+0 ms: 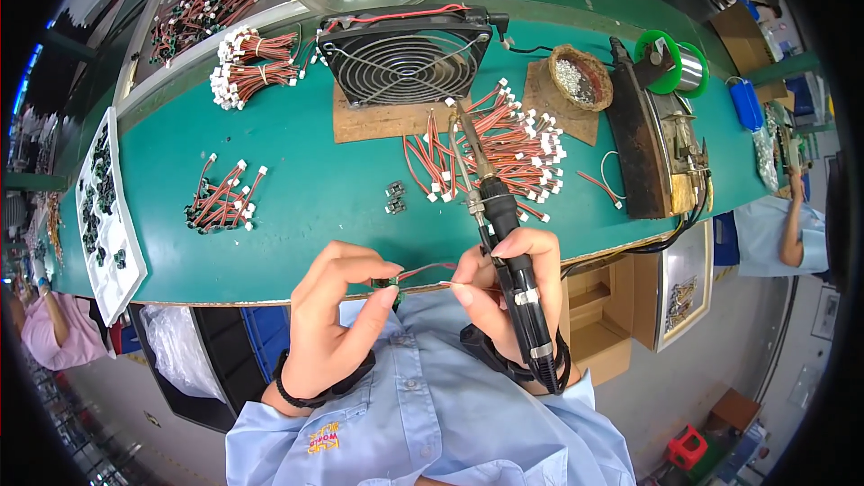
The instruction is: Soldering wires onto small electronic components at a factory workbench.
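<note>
Between the thumb and forefinger of my left hand [333, 319] is a small dark part with green on it, perhaps a circuit board [385, 283]. A thin red wire lead [427, 267] runs from it toward my right hand [508, 292]. My right hand is closed round a black-handled soldering iron [500, 207], its tip pointing away from me over the bench. The same hand's thumb and finger pinch at the lead's end, partly hidden. Beyond the iron lies a pile of red and black wire leads with white connectors [517, 148]. Several small black parts [395, 197] sit on the green mat.
A black fan [405, 58] with a wire guard stands at the back. To its right are a bowl of pellets [580, 78], a solder spool [688, 69] and a dark metal block [637, 139]. Leads [220, 202] and a white tray [126, 261] lie left. Co-workers sit both sides.
</note>
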`<state>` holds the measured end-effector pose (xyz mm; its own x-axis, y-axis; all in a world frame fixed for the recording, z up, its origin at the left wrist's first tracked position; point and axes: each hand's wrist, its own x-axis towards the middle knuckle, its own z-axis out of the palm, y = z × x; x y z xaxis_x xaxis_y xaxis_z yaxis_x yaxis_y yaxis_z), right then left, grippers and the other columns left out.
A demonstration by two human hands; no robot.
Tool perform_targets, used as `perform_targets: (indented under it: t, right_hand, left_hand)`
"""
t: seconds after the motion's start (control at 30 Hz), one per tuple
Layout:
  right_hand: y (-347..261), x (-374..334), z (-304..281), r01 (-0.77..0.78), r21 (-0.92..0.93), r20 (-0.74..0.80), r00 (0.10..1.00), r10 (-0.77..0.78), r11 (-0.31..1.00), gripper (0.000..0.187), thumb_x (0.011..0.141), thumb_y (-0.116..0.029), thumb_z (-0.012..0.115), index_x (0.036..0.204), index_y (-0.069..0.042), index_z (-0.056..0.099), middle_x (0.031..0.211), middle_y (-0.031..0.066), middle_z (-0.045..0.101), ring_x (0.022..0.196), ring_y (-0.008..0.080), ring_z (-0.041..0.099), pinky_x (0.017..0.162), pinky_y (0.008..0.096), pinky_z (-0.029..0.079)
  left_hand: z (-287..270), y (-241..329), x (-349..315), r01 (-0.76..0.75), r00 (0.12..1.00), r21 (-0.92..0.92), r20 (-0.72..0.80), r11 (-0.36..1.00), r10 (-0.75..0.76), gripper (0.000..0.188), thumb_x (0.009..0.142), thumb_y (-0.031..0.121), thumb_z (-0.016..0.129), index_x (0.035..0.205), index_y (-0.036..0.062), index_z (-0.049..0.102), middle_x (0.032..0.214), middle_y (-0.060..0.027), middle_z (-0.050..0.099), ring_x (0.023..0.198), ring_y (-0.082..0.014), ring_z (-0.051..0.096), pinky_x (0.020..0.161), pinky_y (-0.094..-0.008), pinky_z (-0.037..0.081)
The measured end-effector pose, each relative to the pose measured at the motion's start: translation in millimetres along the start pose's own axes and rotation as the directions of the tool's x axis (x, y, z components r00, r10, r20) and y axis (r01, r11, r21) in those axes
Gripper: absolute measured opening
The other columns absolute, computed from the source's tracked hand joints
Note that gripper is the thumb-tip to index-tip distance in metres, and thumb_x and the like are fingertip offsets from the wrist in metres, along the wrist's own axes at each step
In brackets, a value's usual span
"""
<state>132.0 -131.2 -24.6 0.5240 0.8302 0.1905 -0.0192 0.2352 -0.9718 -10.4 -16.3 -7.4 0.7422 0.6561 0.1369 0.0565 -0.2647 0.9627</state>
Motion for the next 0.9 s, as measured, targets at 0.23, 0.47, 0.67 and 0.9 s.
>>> perform_targets:
  t: [0.23, 0.47, 0.67, 0.9]
  right_hand:
    - [-4.5, 0.3, 6.1, -0.031, 0.036, -0.017, 0.999, 0.032, 0.999, 0.047, 0.076, 0.009, 0.063, 0.107, -0.008, 0.032, 0.081, 0.0127, 0.058, 0.056, 0.0045, 0.050, 0.056, 0.0185, 0.042]
    - [-10.0, 3.4, 9.0, -0.018, 0.031, 0.075, 0.997, 0.016, 0.999, 0.046, 0.076, 0.009, 0.062, 0.106, -0.008, 0.032, 0.076, 0.0122, 0.058, 0.051, 0.0037, 0.046, 0.050, 0.0183, 0.037]
    - [-13.6, 7.5, 15.7, 0.106, -0.104, 0.150, 0.985, -0.090, 0.989, 0.045, 0.076, 0.009, 0.064, 0.105, -0.007, 0.033, 0.076, 0.0129, 0.057, 0.054, 0.0053, 0.048, 0.052, 0.0189, 0.039]
    - [-20.4, 11.8, 20.9, 0.178, -0.163, 0.169, 0.974, -0.150, 0.970, 0.044, 0.072, 0.007, 0.068, 0.102, -0.006, 0.038, 0.080, 0.0093, 0.055, 0.066, 0.0086, 0.056, 0.058, 0.0214, 0.043]
  left_hand:
    - [0.8, 4.0, 0.7, 0.165, 0.985, -0.409, 0.020, 0.897, -0.173, 0.026, 0.083, -0.002, 0.060, 0.108, -0.0027, 0.053, 0.096, -0.0098, 0.057, 0.091, -0.0161, 0.057, 0.079, -0.0285, 0.046]
    - [-3.5, -0.9, 4.2, 0.281, 0.959, -0.645, 0.152, 0.711, -0.241, 0.025, 0.087, 0.001, 0.057, 0.110, -0.0026, 0.051, 0.100, -0.0100, 0.057, 0.097, -0.0170, 0.056, 0.085, -0.0294, 0.044]
    - [-2.3, -11.3, 5.0, 0.423, 0.903, -0.823, 0.349, 0.379, -0.250, 0.024, 0.089, 0.009, 0.055, 0.111, -0.0012, 0.052, 0.102, -0.0097, 0.058, 0.097, -0.0179, 0.056, 0.085, -0.0304, 0.043]
    - [-1.9, -15.1, 2.5, 0.417, 0.904, -0.863, 0.359, 0.284, -0.234, 0.023, 0.090, 0.012, 0.055, 0.110, -0.0004, 0.051, 0.101, -0.0099, 0.059, 0.094, -0.0176, 0.056, 0.082, -0.0305, 0.043]
